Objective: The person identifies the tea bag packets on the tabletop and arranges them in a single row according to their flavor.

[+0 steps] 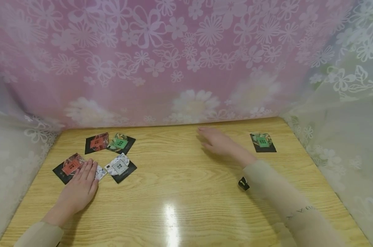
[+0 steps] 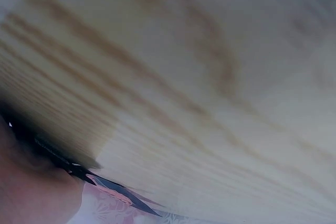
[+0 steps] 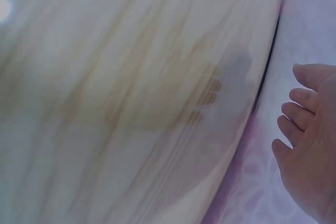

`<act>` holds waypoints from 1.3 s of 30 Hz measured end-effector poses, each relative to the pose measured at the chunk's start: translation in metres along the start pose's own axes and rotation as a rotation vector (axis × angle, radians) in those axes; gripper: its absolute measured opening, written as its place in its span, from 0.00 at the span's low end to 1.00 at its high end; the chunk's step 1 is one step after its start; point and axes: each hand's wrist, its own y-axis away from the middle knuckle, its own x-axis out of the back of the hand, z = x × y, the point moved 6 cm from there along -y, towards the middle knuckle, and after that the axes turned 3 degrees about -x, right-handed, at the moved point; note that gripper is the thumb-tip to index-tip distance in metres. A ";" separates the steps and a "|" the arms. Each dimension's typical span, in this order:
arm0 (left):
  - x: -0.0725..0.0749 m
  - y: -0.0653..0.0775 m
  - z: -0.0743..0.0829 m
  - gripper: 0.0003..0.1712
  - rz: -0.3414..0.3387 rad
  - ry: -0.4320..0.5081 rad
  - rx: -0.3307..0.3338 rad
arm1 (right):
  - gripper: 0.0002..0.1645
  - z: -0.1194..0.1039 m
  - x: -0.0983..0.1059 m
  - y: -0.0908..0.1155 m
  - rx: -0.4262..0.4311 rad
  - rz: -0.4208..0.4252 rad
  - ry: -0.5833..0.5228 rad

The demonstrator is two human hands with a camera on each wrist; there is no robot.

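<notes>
My left hand point(image 1: 81, 188) rests with straight fingers on a white-patterned packet point(image 1: 100, 172) and the edge of a black packet with a red label point(image 1: 71, 166). Its fingers hide much of the white one. In the left wrist view, a dark packet edge point(image 2: 121, 191) shows beside the hand. Close by lie another white-labelled packet point(image 1: 119, 168), a green-labelled packet point(image 1: 121, 143) and a second red-labelled packet point(image 1: 97, 142). My right hand point(image 1: 216, 141) reaches over the table's far middle, fingers loosely extended, holding nothing. In the right wrist view its fingers are apart.
One more green-labelled packet point(image 1: 263, 142) lies alone at the far right of the wooden table point(image 1: 180, 171). A small black object point(image 1: 243, 184) shows at the right sleeve's edge. Flowered curtain point(image 1: 180, 68) hangs along the table's back and sides.
</notes>
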 end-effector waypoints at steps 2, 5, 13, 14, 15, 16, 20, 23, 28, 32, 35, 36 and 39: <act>0.001 0.000 0.000 0.39 -0.001 0.000 0.001 | 0.39 -0.010 -0.004 -0.009 0.020 -0.005 0.004; 0.001 0.000 0.001 0.39 -0.001 0.001 0.003 | 0.39 -0.026 -0.009 -0.020 0.051 -0.008 0.003; -0.002 0.001 0.003 0.39 0.002 -0.006 0.008 | 0.38 -0.063 -0.019 -0.048 0.108 -0.006 -0.011; -0.002 0.001 0.003 0.39 0.006 -0.012 0.008 | 0.38 -0.067 -0.020 -0.051 0.111 -0.008 -0.011; -0.003 0.001 0.003 0.39 0.011 -0.015 0.008 | 0.37 -0.070 -0.022 -0.055 0.114 -0.009 -0.009; -0.002 0.001 0.004 0.39 0.016 -0.020 0.008 | 0.38 -0.074 -0.023 -0.059 0.117 -0.009 -0.006; -0.001 0.000 0.003 0.39 0.028 -0.028 0.007 | 0.37 -0.089 -0.030 -0.074 0.126 -0.023 0.009; 0.000 0.000 0.002 0.39 0.030 -0.029 0.008 | 0.37 -0.102 -0.035 -0.085 0.135 -0.035 0.030; 0.000 0.000 0.002 0.39 0.034 -0.025 0.010 | 0.36 -0.128 -0.045 -0.102 0.163 -0.051 0.079; -0.001 0.000 0.002 0.40 0.031 -0.018 0.013 | 0.35 -0.148 -0.053 -0.114 0.199 -0.057 0.106; -0.001 0.000 0.002 0.40 0.030 -0.016 0.015 | 0.35 -0.162 -0.060 -0.123 0.229 -0.051 0.133; -0.001 0.001 0.002 0.40 0.028 -0.015 0.017 | 0.35 -0.166 -0.062 -0.125 0.238 -0.050 0.141; -0.001 0.001 0.002 0.40 0.029 -0.021 0.017 | 0.35 -0.176 -0.069 -0.132 0.250 -0.053 0.164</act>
